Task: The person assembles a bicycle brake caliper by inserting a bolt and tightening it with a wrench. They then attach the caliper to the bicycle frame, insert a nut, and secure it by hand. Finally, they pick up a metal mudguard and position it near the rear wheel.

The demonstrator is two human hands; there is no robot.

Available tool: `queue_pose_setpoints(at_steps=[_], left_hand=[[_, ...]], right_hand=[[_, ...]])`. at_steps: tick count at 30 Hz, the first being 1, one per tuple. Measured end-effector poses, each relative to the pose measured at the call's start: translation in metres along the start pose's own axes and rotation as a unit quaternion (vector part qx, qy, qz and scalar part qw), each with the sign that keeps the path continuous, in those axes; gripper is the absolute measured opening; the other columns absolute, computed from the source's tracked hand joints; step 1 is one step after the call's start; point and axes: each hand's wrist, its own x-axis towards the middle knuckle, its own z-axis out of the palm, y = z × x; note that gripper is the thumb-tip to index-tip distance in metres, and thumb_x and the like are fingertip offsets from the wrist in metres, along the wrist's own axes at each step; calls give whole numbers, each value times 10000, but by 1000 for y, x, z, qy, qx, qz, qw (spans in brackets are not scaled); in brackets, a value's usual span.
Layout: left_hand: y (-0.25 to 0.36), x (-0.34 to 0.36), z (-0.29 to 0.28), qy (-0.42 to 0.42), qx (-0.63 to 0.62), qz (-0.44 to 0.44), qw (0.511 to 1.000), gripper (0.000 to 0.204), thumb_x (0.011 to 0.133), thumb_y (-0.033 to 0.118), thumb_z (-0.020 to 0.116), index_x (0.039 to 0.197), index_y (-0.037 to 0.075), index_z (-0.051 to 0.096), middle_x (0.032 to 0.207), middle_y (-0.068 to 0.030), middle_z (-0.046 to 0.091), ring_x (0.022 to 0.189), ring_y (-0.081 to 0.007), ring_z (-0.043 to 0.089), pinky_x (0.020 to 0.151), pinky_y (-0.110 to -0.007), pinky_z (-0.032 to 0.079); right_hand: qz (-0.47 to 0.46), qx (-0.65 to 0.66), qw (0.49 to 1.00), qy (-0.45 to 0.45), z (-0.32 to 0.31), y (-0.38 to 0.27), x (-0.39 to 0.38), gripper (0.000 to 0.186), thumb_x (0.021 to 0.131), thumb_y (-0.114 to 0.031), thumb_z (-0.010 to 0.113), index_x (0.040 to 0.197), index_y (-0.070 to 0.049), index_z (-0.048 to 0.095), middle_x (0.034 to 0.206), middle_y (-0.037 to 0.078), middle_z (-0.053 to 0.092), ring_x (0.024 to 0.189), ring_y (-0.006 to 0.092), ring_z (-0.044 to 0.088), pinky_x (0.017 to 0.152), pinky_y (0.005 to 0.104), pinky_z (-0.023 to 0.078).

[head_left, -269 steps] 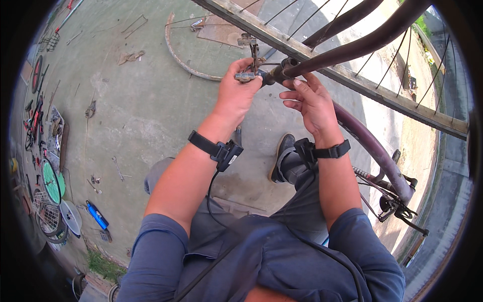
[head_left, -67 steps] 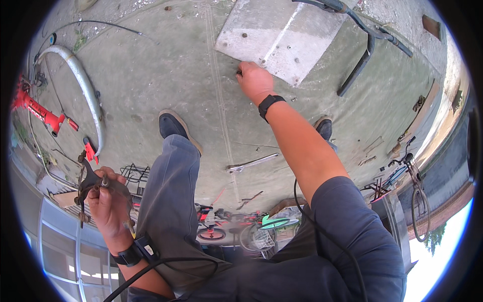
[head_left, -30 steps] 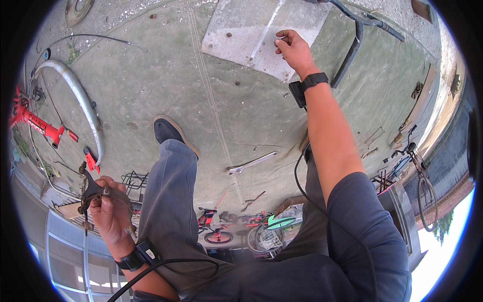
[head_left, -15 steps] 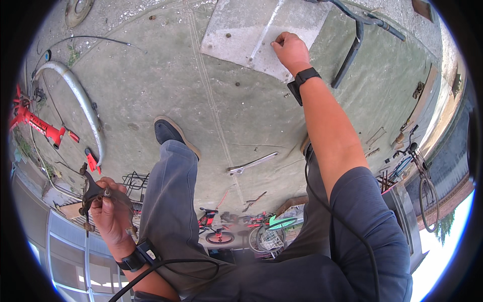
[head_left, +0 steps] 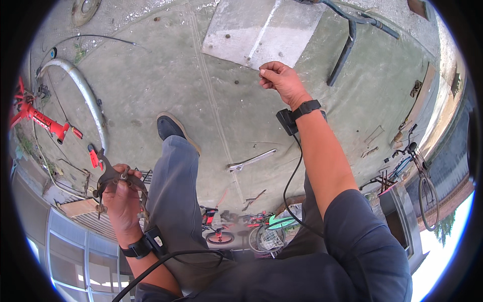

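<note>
Concrete yard floor (head_left: pixel 151 85) below: the left hand (head_left: pixel 121 194), at eight o'clock, grips a dark brake caliper (head_left: pixel 113 176) (its arms poke up past the fingers). Right hand (head_left: pixel 279 80), fist closed, hangs at twelve beside a pale slab (head_left: pixel 251 30); whether it holds anything I cannot tell.

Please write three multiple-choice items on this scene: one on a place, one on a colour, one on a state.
1. Where does the silver metal spanner lie?
A. on the concrete ground
B. on the pale slab
C. in the left hand

2. What colour is the bicycle frame part at the left edge?
A. blue
B. red
C. yellow

3. How is the right hand?
A. flat open
B. resting on the shoe
C. closed in a fist

Answers: 1 A, it rests on bare concrete between the legs; 2 B, its tubes are plainly red; 3 C, the fingers are curled in above the light grey slab, while the left hand grips a dark metal brake caliper.
</note>
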Motion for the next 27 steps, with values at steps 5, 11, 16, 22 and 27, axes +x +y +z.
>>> queue_pose_setpoints(at_steps=[5, 11, 16, 22, 27], left_hand=[[-15, -11, 34, -18, -49, -40, 998, 335, 930, 138, 683, 1212, -7, 573, 1068, -119, 660, 994, -243, 670, 786, -293, 544], [-41, -16, 55, -50, -55, -97, 992, 269, 932, 102, 669, 1174, 8, 602, 1063, -116, 669, 994, -234, 678, 777, -299, 552], [-63, -25, 55, -57, -47, -139, 988, 252, 949, 114, 646, 1187, 46, 598, 1069, -82, 652, 1000, -218, 666, 765, -298, 548], [-47, -78, 80, -49, -62, -160, 984, 239, 932, 104, 667, 1157, 41, 613, 1021, -77, 680, 984, -206, 668, 776, -318, 529], [-5, -127, 110, -82, -67, -165, 981, 255, 922, 105, 684, 1156, 49, 601, 1033, -73, 675, 992, -201, 671, 792, -316, 528]], right_hand=[[48, -5, 998, -36, 10, 5, -69, 257, 908, -136, 666, 1112, 19, 654, 924, 76, 677, 748, 148, 666, 670, 266, 542], [72, 9, 996, -44, 1, 4, -120, 227, 946, -121, 624, 1135, 3, 644, 998, 91, 687, 796, 145, 684, 700, 258, 552], [81, 33, 995, -40, 1, -5, -160, 189, 941, -73, 577, 1094, 17, 640, 1020, 109, 682, 833, 167, 689, 726, 271, 561], [67, 1, 989, -128, 17, -34, -235, 157, 933, -26, 535, 1047, -3, 641, 1011, 92, 677, 882, 171, 694, 780, 266, 564], [69, 13, 987, -145, 32, -68, -302, 156, 958, -30, 528, 1073, -5, 629, 1026, 97, 682, 910, 174, 698, 787, 267, 565]])
